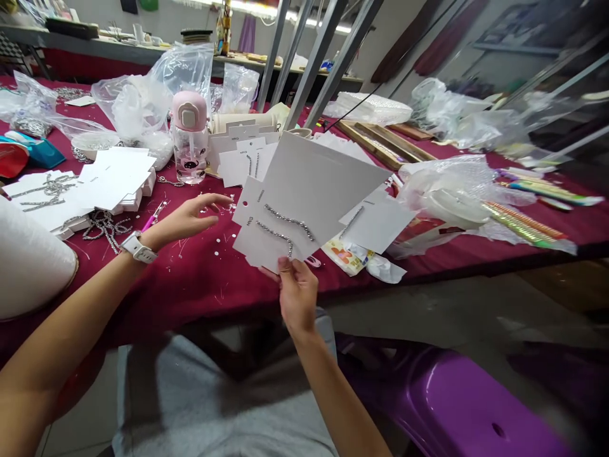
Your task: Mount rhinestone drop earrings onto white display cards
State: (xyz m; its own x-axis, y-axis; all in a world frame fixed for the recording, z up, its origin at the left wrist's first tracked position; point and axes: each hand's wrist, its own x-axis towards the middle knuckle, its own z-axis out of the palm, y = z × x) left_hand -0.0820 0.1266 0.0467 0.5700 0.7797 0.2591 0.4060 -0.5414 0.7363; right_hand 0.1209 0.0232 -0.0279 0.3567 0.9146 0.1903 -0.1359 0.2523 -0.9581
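Observation:
My right hand pinches the lower edge of a stack of white cards held up over the table edge; the front cards carry silver rhinestone chains. My left hand, with a white watch on the wrist, hovers over the maroon tablecloth just left of the cards. Its fingers are stretched out and hold nothing. Small silver bits lie scattered on the cloth under it.
Piles of white cards and loose silver chains lie at left. A pink-lidded bottle stands behind, with plastic bags around. Metal poles rise mid-table. A purple stool is at lower right.

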